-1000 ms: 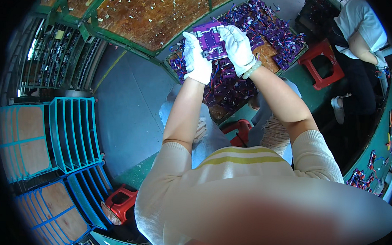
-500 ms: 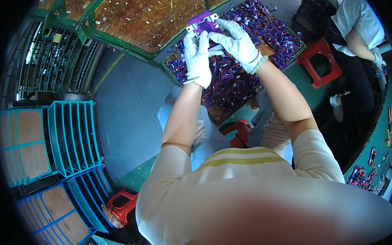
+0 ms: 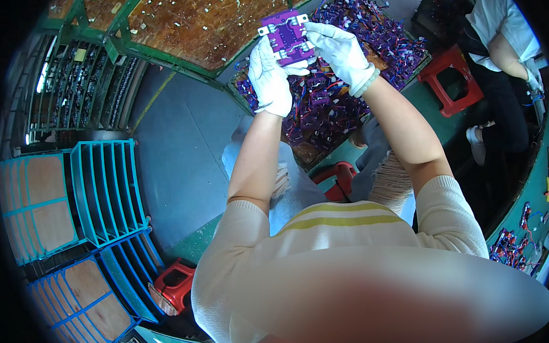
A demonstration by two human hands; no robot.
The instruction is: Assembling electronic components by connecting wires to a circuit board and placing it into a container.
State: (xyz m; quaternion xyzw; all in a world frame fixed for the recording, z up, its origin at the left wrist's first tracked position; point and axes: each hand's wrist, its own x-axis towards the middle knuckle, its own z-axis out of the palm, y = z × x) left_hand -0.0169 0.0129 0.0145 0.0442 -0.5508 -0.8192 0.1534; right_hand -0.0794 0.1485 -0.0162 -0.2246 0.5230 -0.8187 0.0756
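Observation:
Both my hands wear white gloves and hold up a purple circuit board (image 3: 285, 37) with metal tabs at its corners. My left hand (image 3: 269, 76) grips the board's left and lower edge, closed on it. At the right edge, the fingers of my right hand (image 3: 341, 54) pinch the board. Its flat face with small parts is turned up to view. Beneath my hands lies a wide heap of similar purple boards (image 3: 325, 119) with red and blue wires, spread over a wooden board. Some of the fingertips are hidden behind the held board.
A green-framed wooden table (image 3: 189, 29) stands beyond my left hand. To the left are a turquoise rack (image 3: 107, 187) and a blue rack (image 3: 126, 275). A red stool (image 3: 450, 81) stands at the right near a gloved co-worker (image 3: 503, 40). More wired boards (image 3: 510, 247) lie on a green bench.
The purple board has been tilted so its broad face now shows, where before it was seen more edge-on. My right hand has shifted slightly to the right edge of it.

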